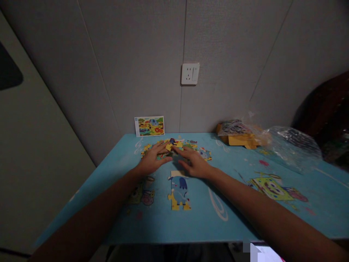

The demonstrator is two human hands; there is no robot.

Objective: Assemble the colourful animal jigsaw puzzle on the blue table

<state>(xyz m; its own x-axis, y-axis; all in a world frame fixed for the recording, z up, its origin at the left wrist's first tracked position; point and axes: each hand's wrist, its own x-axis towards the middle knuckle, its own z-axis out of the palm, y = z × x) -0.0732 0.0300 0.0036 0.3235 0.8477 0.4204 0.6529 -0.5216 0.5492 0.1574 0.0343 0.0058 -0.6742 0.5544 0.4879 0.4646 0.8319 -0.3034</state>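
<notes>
Two joined jigsaw pieces (179, 189) showing a blue elephant on yellow lie flat on the table, nearest to me. Beyond them, my left hand (153, 158) reaches over a spread of loose jigsaw pieces (204, 153), its fingers stretched out and thumb apart. From the other side comes my right hand (196, 162), index finger extended and thumb apart. The fingertips of both hands meet at a yellow and dark blue jigsaw piece (172, 142). Whether that piece is lifted or lies on the others, I cannot tell. My left hand hides part of the spread.
A picture card (151, 126) of the animal scene leans against the wall. At the back right are a yellow-orange package (241, 140) and crumpled clear plastic (294, 145). The blue table cover (207, 225) has printed cartoon figures. A socket (190, 74) is on the wall.
</notes>
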